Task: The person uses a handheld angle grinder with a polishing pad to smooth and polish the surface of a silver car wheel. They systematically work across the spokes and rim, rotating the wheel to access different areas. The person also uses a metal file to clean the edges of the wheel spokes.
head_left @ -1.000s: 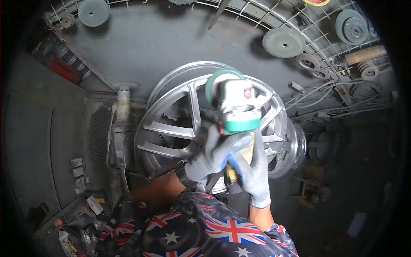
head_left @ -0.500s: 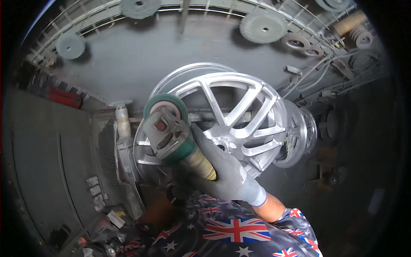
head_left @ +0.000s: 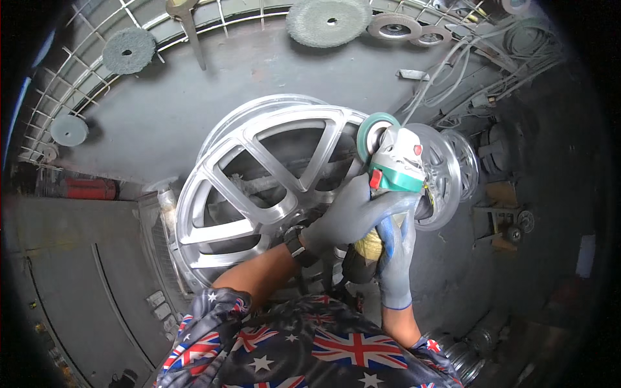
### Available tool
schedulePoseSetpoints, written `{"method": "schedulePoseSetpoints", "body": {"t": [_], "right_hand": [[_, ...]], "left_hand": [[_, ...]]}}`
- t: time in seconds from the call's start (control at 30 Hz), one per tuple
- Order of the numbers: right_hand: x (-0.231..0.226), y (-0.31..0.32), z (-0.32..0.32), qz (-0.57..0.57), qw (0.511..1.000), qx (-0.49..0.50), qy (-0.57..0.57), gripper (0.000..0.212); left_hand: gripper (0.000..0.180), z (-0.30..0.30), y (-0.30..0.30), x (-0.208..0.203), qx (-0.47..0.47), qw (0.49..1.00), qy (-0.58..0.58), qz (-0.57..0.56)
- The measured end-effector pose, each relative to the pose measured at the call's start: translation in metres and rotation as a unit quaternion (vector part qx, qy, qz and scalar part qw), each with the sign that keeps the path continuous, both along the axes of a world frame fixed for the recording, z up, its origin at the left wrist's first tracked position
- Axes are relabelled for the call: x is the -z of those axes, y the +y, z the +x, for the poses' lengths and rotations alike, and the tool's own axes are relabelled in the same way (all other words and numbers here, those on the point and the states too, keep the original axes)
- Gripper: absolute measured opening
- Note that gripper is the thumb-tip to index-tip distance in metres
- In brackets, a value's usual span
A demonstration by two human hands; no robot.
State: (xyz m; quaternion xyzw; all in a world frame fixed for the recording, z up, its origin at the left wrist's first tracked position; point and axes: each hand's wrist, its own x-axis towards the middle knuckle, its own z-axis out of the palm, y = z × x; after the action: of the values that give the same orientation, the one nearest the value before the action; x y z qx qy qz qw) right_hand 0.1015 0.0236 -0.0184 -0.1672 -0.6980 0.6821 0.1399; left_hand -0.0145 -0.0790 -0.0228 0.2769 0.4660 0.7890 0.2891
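Note:
Both my gloved hands are wrapped round an angle grinder (head_left: 396, 154) with a teal collar, a red button and yellow tape on its body. My left hand (head_left: 346, 216), with a dark watch at the wrist, closes on it from the left, just behind the head. Lower down, my right hand (head_left: 398, 249) grips the body by the yellow tape. A green-rimmed disc (head_left: 367, 132) on the grinder's head is over the upper right rim of a silver alloy wheel (head_left: 207, 187). Whether the disc touches the rim I cannot tell. My arms and the tool cover the wheel's lower right part.
More wheels (head_left: 440, 181) stand at the right. A wire rack (head_left: 84, 97) above holds a grey abrasive disc (head_left: 323, 24) and several others. Cables (head_left: 446, 71) hang at the upper right. A red cylinder (head_left: 90, 189) lies at the left, near a metal post (head_left: 168, 210).
The grinder has swung from the wheel's left side to its upper right, and my view has shifted. My left hand, hidden before, now shows on the grinder beside my right.

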Motion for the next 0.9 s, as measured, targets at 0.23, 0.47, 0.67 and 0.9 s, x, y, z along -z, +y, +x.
{"method": "schedulePoseSetpoints", "body": {"t": [0.23,0.47,0.67,0.9], "right_hand": [[-0.038,-0.045,-0.034,0.046,0.966,-0.252,-0.017,0.075],[-0.031,-0.032,-0.038,0.095,0.965,-0.237,0.063,0.090],[-0.018,-0.007,-0.007,-0.098,0.994,0.016,-0.038,0.064],[-0.018,-0.027,-0.029,0.057,0.987,-0.124,0.090,0.075]], "left_hand": [[0.063,0.036,-0.089,0.012,-0.221,0.969,-0.099,-0.056],[0.073,0.034,-0.076,0.017,-0.232,0.965,-0.125,-0.011],[0.047,0.008,0.001,0.001,-0.053,0.987,-0.009,-0.152],[0.046,0.016,-0.056,0.002,-0.189,0.967,0.038,-0.165]]}}
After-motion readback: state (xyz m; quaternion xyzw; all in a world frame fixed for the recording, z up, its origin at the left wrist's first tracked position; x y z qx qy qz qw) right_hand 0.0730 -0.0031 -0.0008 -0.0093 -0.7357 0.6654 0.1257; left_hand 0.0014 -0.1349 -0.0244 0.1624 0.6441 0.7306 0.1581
